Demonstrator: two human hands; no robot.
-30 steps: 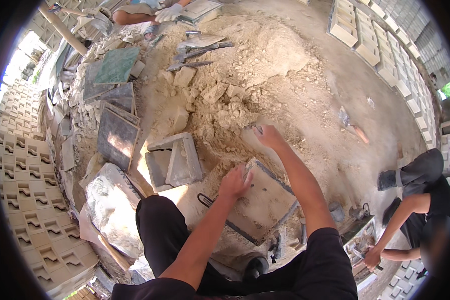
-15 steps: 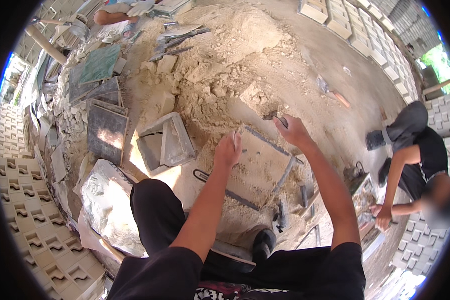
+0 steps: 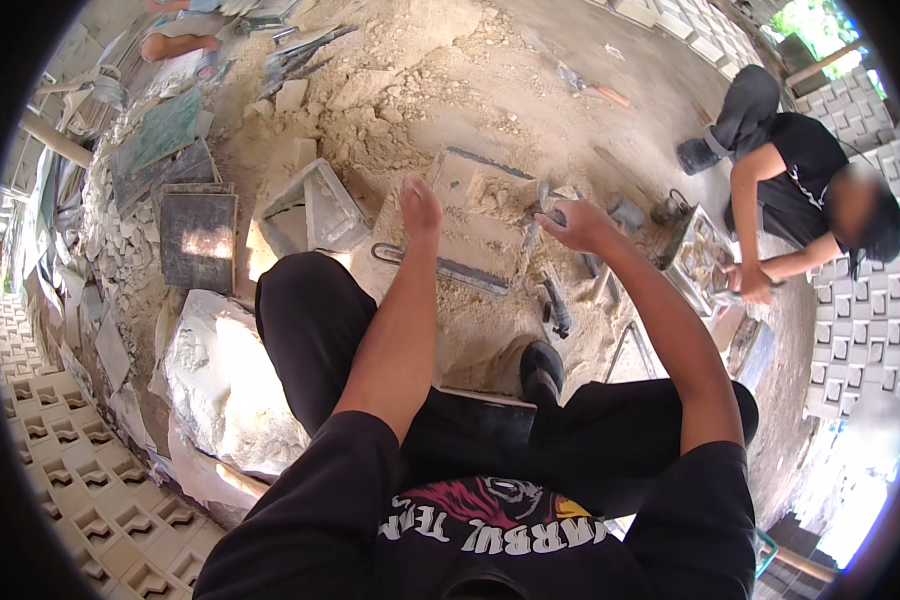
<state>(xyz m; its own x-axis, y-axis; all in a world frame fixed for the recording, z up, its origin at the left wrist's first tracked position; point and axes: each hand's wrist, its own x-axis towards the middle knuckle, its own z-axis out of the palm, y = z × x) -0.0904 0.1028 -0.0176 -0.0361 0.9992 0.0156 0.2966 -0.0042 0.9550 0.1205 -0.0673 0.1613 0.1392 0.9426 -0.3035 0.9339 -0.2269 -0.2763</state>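
In front of me a rectangular metal-edged mould (image 3: 470, 273) lies flat, with a looped handle at its left and pale sandy mix inside. A heap of loose mix (image 3: 495, 195) sits toward its far right part. My right hand (image 3: 578, 226) is closed round the handle of a small trowel (image 3: 543, 196), whose blade is partly hidden and is at the heap's right side. My left hand (image 3: 422, 208) is over the mould's left edge, fingers curled together; anything in them is hidden.
A broken-looking box form (image 3: 332, 207) and dark flat plates (image 3: 198, 240) lie left. Beyond the mould rises a large mix pile (image 3: 390, 90). Hand tools (image 3: 555, 300) lie near my right foot. At right a co-worker (image 3: 770, 190) bends over another mould (image 3: 695, 255).
My view has shifted, with the co-worker now more fully seen. A heap of mix has come onto the mould, and my right hand with the trowel is now at the mould's right side.
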